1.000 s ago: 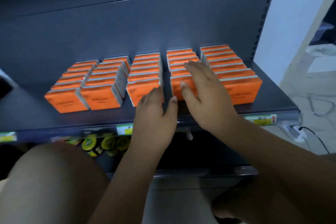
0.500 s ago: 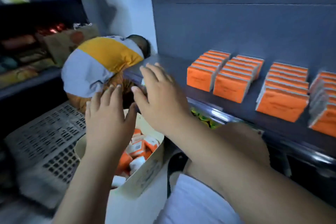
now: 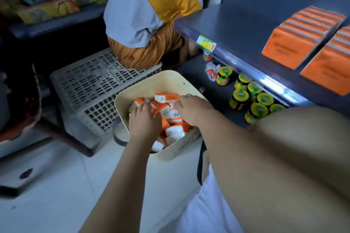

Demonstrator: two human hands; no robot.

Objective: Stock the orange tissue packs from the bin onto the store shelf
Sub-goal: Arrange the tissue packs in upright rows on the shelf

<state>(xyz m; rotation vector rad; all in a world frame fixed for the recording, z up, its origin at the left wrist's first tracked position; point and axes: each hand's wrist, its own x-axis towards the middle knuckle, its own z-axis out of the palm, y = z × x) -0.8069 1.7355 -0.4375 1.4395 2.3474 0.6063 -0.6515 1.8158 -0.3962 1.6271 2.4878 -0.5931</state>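
Reaching into the bin [image 3: 151, 85] at frame centre, both hands touch loose packs [image 3: 171, 117]. Left hand [image 3: 144, 122] and right hand [image 3: 191, 108] curl downward; grip cannot be told. Stocked rows [image 3: 295, 38] sit upper right.

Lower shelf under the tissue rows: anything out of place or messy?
Yes. A crumpled white and red wrapper lies loose on the lower shelf just left of the yellow-lidded jars, unlike the neat orange tissue packs above. The packs in the bin are jumbled, with both hands among them.
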